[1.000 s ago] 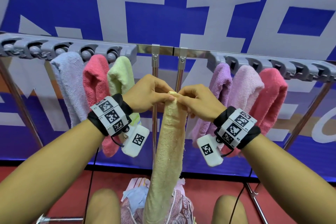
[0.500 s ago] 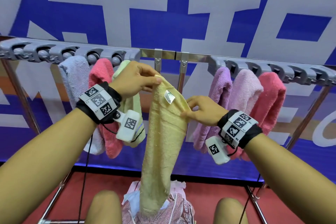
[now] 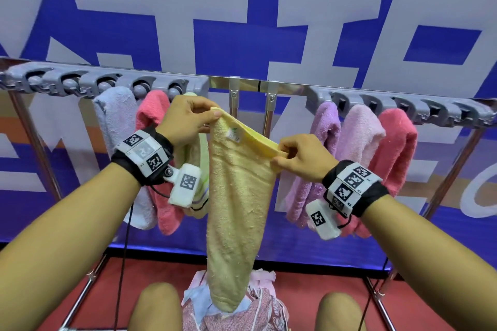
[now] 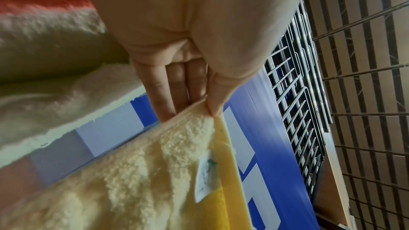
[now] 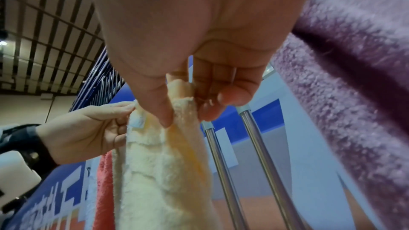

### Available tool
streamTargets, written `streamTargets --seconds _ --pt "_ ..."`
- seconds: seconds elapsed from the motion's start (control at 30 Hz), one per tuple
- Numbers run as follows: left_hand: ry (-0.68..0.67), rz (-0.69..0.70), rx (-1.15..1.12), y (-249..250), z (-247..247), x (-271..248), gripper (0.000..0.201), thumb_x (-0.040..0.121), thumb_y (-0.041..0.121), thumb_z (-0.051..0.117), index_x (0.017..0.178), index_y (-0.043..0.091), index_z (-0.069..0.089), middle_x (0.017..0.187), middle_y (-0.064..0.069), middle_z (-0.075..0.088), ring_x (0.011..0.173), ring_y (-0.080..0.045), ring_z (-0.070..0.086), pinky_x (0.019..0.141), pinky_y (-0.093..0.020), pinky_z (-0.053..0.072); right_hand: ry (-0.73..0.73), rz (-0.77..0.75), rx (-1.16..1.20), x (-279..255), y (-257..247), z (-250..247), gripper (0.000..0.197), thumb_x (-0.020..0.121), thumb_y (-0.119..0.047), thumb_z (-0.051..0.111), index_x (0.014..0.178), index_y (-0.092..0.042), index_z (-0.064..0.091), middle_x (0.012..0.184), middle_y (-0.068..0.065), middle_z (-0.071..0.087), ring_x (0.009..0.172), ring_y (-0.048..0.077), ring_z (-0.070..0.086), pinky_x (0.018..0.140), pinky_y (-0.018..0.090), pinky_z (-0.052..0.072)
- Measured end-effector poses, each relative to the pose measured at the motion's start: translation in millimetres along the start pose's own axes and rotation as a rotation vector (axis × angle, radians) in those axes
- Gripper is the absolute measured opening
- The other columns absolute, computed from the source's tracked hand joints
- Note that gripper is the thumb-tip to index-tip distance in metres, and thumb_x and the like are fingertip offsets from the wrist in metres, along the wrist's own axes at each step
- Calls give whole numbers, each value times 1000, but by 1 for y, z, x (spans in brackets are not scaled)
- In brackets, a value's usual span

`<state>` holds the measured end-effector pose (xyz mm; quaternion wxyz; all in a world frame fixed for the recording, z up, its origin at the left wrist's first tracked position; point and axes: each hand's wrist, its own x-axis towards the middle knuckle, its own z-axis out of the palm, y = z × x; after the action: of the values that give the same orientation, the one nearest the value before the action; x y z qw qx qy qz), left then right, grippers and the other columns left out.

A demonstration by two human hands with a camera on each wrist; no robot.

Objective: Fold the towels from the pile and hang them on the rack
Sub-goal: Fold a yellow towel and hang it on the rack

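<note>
A pale yellow towel [image 3: 236, 209] hangs lengthwise in front of the rack [image 3: 247, 86], its top edge stretched between both hands. My left hand [image 3: 188, 118] pinches the upper left corner between thumb and fingers [image 4: 168, 97]. My right hand [image 3: 298, 158] pinches the right corner lower down, with the thumb in front of the cloth [image 5: 177, 107]. A small white label [image 3: 233, 135] shows near the top edge. The towel's lower end hangs down to the pile [image 3: 258, 306] of pink and light blue cloth between my knees.
A light blue [image 3: 118, 142], a pink [image 3: 153, 126] and a green towel [image 3: 199, 158] hang from the left grey clip bar [image 3: 107, 83]. Purple [image 3: 322, 140], light pink [image 3: 357, 140] and pink [image 3: 395, 148] towels hang from the right one [image 3: 403, 110]. Two chrome posts [image 3: 269, 115] stand at the middle.
The hands, together at the towel's top a second ago, have moved apart. The left rose towards the rack and the right shifted right and down, spreading the towel's top edge.
</note>
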<state>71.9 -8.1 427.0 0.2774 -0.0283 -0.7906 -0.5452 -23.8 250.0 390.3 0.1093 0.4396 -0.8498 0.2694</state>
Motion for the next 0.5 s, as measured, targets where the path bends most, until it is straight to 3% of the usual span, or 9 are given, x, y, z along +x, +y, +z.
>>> streamTargets --seconds 0.13,0.2,0.27,0.37,0.5 --pt "-6 6 58 -3 -5 -2 15 92 4 65 102 -5 71 88 -11 70 86 -25 70 77 -35 62 47 -17 -101 -2 -1 -12 27 84 -30 75 69 -10 64 59 -4 57 55 12 51 59 25 38" --pt "-11 8 74 -3 -6 -3 16 93 4 64 103 -5 70 93 -15 70 88 -26 70 77 -34 61 110 -26 -87 -1 -3 -21 25 84 -30 76 71 -9 67 63 -2 63 60 15 58 61 27 44" --pt "0 -15 45 -2 -7 -2 17 93 5 63 105 -6 69 92 -13 69 90 -27 70 80 -36 61 215 4 26 1 -7 -28 24 83 -28 77 69 -11 68 66 2 67 64 14 61 63 25 48" --pt "29 -55 -33 2 -5 -1 18 93 5 63 107 -5 68 91 -10 70 88 -24 70 80 -37 61 331 73 188 6 -13 -35 25 82 -22 78 67 -7 66 62 4 65 56 10 57 56 20 46" --pt "32 -68 -96 11 -2 0 10 93 4 63 101 2 68 86 -7 72 75 -14 70 71 -27 61 414 119 427 13 -19 -44 20 80 -5 75 70 -7 58 63 13 62 51 15 58 50 24 49"
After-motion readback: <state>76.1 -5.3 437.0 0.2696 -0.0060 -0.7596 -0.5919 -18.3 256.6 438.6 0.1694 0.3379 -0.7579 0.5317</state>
